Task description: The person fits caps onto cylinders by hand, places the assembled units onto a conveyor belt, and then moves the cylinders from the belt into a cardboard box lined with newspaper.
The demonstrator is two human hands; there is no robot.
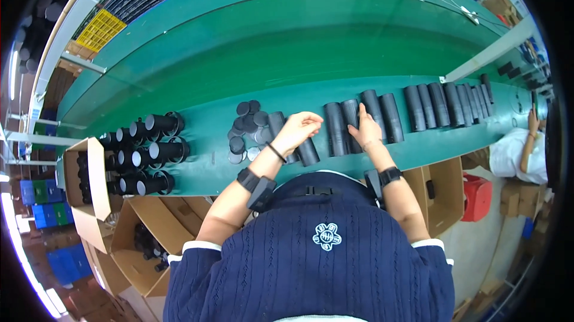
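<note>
My right hand point(368, 132) is round a black tube point(350, 110) that lies in a row on the green bench, its thumb across the near part and its fingers along the right side. Just left of it is another black tube point(335, 125). My left hand point(299, 131) hovers over more tubes, among them a black tube point(308, 153) partly hidden below the wrist. Its fingers are curled in a pinch; whatever they hold is too small to make out. Beside that hand lies a loose pile of dark round discs point(244, 123), some with paler faces.
Several black tubes point(439, 104) stretch along the bench to the right. Black cylindrical housings with rings point(161, 151) stand at the left. Open cardboard boxes point(134, 262) sit below the bench edge. A red stool point(477, 198) and another person point(519, 156) are at the right.
</note>
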